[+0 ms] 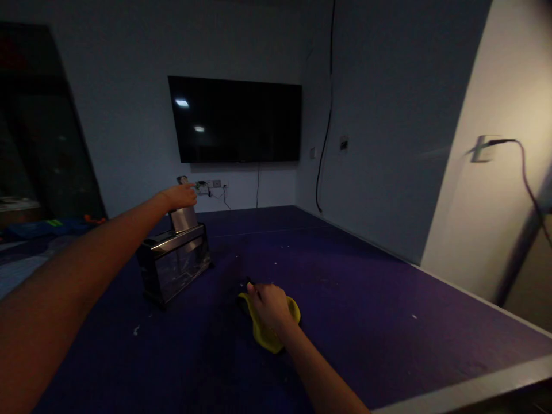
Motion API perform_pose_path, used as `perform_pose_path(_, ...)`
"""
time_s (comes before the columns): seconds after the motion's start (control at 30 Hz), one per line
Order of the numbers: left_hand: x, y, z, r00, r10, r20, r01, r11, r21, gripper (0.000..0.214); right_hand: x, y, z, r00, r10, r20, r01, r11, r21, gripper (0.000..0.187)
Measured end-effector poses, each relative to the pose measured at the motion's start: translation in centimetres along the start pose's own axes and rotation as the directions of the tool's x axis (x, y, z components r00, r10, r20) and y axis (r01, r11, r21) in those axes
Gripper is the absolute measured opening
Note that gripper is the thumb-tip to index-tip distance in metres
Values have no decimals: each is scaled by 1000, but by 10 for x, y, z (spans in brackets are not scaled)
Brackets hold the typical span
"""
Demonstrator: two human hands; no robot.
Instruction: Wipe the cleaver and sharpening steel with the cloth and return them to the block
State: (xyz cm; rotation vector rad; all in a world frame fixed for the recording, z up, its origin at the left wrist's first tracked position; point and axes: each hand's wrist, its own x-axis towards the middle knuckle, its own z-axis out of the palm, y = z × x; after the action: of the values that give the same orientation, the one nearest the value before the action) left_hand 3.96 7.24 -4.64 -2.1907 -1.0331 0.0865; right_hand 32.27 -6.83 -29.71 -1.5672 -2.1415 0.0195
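Note:
My left hand (183,195) reaches out and is closed around the handle of a broad-bladed knife, like a cleaver. Its wide steel blade (184,221) points down into the top slot of a knife block (179,276) with clear sides and a dark, steel-trimmed frame. The lower part of the blade shows dimly through the clear side. My right hand (271,305) rests low over the tabletop, closed on a yellow cloth (269,340) with a dark underside. A small dark tip sticks out by the right thumb; I cannot make out what it is.
The purple-blue tabletop (345,299) has a pale edge and small white specks. A television (237,121) hangs on the far wall above sockets with cables (211,185). A black cable hangs down the right wall. Blue items (38,229) lie at the far left.

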Motion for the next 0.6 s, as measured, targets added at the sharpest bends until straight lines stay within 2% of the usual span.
perform_pose_path(0.17,4,18,44,996,89,-1,-89,996,-23,27,-1,-2,0,1000,-18,-1,18,1000,1,52)
perform_pose_path(0.3,2,24,66,995,92,-40,-97,987,-125,25,-2,-3,1,999,-33,-12,33,999,2,51)
perform_pose_path(0.47,-1,29,75,995,86,-59,-95,980,-174,27,-3,-4,-1,999,-36,-11,36,999,10,51)
perform_pose_path(0.6,-4,32,71,996,71,-45,-76,988,-131,26,-3,-4,-3,1000,-25,5,25,1000,11,50)
